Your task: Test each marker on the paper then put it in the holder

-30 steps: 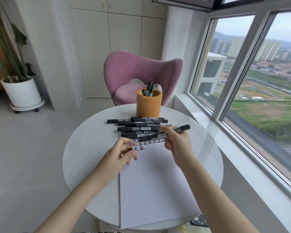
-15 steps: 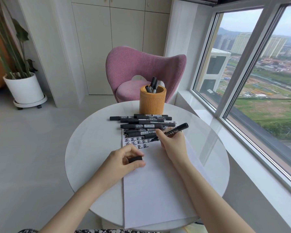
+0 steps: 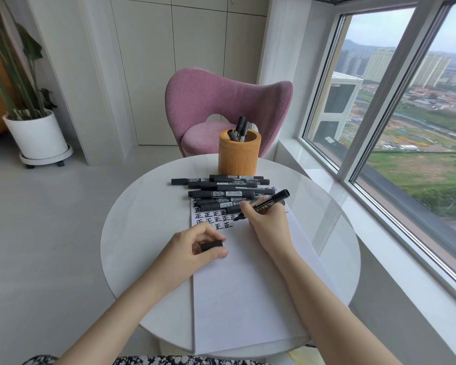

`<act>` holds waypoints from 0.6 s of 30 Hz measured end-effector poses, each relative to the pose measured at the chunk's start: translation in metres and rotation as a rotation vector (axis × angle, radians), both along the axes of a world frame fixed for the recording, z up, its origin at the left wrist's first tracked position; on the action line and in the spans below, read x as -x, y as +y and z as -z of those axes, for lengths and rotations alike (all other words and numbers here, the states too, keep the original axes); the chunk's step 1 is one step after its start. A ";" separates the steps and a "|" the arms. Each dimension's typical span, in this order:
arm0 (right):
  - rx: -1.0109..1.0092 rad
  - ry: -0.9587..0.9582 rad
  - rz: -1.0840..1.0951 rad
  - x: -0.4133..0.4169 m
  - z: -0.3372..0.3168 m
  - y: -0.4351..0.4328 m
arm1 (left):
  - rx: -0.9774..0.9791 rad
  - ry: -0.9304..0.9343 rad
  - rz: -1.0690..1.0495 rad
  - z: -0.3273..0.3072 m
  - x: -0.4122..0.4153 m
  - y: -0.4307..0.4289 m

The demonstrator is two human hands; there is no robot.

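Black marker [image 3: 272,202] in right hand [image 3: 269,229] grip, tip on paper [image 3: 248,299], cap [image 3: 211,245] pinched in left hand [image 3: 190,255]

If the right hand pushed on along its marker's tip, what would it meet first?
The marker in the right hand would meet the paper beside the written characters; it may already touch.

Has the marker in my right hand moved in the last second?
Yes: against the marker pile, the marker in the right hand has dropped nearer you, its tip now on the paper by the characters.
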State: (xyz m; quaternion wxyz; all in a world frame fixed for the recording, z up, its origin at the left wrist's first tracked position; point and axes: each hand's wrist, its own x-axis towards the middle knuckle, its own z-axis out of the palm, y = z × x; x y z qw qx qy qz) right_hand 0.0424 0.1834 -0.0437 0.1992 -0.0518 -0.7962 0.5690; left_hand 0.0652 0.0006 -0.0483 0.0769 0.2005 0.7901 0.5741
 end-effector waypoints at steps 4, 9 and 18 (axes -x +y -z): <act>-0.008 -0.006 0.002 0.000 0.000 0.000 | -0.006 0.009 0.007 -0.001 -0.001 -0.001; -0.014 -0.015 0.009 0.001 0.000 -0.001 | -0.006 0.020 0.011 -0.001 -0.001 0.001; -0.063 -0.013 0.034 0.002 0.001 -0.001 | 0.011 0.016 0.004 0.001 0.001 0.000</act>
